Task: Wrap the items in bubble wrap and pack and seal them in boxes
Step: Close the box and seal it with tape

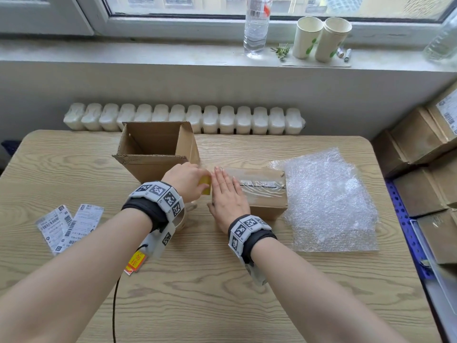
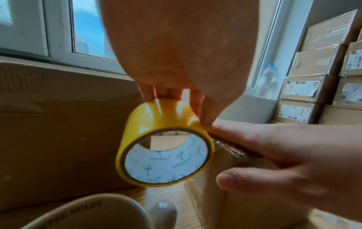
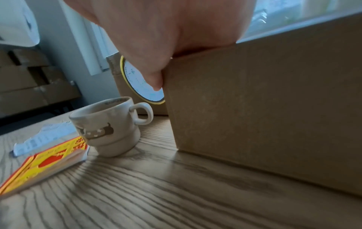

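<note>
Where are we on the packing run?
Done: small box closed, tape along its top seam. In hand: left hand grips the tape roll at the box's end; right hand presses flat on the lid. Left: mug unwrapped, big box open, bubble wrap unused.

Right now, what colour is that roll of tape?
Yellow, with a white printed core; the roll of tape shows best in the left wrist view.

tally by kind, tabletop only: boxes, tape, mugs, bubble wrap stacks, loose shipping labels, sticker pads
Cardboard boxes: 2, open box and taped box
Tape rolls: 1, yellow tape roll
Mugs: 1, mug
Bubble wrap stacks: 1, bubble wrap
Shipping labels: 2, labels
Sticker pads: 1, red-yellow sticker pad
Total: 8
</note>
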`<state>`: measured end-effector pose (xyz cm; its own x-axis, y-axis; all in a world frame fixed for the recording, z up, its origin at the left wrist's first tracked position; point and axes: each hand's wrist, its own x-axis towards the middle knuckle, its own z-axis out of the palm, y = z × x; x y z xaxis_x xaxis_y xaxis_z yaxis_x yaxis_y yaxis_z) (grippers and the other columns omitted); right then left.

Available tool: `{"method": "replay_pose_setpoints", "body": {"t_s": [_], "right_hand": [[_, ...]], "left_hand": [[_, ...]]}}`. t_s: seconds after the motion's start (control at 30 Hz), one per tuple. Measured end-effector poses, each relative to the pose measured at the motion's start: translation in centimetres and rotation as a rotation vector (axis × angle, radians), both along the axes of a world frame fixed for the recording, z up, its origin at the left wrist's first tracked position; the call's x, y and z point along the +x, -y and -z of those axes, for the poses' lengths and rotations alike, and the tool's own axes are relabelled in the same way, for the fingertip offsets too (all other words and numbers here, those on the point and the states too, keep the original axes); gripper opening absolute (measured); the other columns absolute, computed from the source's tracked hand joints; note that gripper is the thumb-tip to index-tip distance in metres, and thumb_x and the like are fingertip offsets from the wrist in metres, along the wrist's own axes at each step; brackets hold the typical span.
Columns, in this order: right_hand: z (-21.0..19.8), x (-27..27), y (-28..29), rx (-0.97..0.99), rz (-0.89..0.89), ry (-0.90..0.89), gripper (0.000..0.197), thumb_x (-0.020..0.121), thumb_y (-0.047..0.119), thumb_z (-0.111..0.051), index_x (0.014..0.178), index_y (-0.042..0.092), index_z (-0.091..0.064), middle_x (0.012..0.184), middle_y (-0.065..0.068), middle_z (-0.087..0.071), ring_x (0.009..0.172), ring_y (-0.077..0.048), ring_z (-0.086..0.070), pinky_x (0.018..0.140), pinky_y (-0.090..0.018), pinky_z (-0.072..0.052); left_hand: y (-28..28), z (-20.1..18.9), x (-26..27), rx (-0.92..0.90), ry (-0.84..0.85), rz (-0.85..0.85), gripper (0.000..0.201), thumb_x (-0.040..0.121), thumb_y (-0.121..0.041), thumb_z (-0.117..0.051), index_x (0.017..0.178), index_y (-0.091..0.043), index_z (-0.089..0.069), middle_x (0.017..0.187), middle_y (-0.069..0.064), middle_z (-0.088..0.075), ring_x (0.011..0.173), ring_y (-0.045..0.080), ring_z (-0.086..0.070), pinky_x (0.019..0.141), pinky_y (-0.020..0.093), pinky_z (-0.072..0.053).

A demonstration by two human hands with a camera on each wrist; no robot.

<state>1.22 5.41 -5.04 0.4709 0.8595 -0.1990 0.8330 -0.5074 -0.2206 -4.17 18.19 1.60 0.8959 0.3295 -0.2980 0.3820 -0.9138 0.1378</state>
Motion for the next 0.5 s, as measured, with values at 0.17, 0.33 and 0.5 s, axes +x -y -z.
{"method": "replay_pose_setpoints", "body": {"t_s": [0.17,0.33,0.5], "right_hand": [[0.6,0.6,0.7,0.004,-0.056,0.018,0.07,0.098,0.025,-0.034,0.15,0.01,0.011,0.158,-0.003,0.017,0.146,-0.016,0.014,0.117,-0.035,0.012],[1.2,2.0,3.8,0.113,-0.18,0.077,0.059,0.092,0.024,-0.036,0.149,0.011,-0.025,0.157,-0.004,-0.02,0.144,-0.02,-0.021,0.117,-0.037,-0.007],[1.4,3.0,7.3,0.138,-0.263,0.024,0.074,0.088,0.014,-0.051,0.151,0.02,-0.013,0.158,-0.005,-0.016,0.145,-0.023,-0.015,0.118,-0.035,-0.003]], "left_hand": [[-0.6,0.0,-0.1,-0.088,0.021,0.025,0.038,0.088,-0.045,-0.057,0.122,-0.028,-0.06,0.102,-0.001,-0.063,0.101,0.018,-0.056,0.087,0.034,-0.047],[1.6,-0.4,-0.4,-0.236,0.051,-0.091,0.043,0.077,-0.053,-0.067,0.108,-0.024,-0.059,0.091,0.0,-0.067,0.089,0.02,-0.062,0.078,0.033,-0.05],[6.0,1.4,-2.1,-0.562,0.189,-0.383,0.05,0.072,-0.036,-0.078,0.099,-0.017,-0.04,0.079,0.0,-0.058,0.076,0.02,-0.053,0.068,0.031,-0.04]]}}
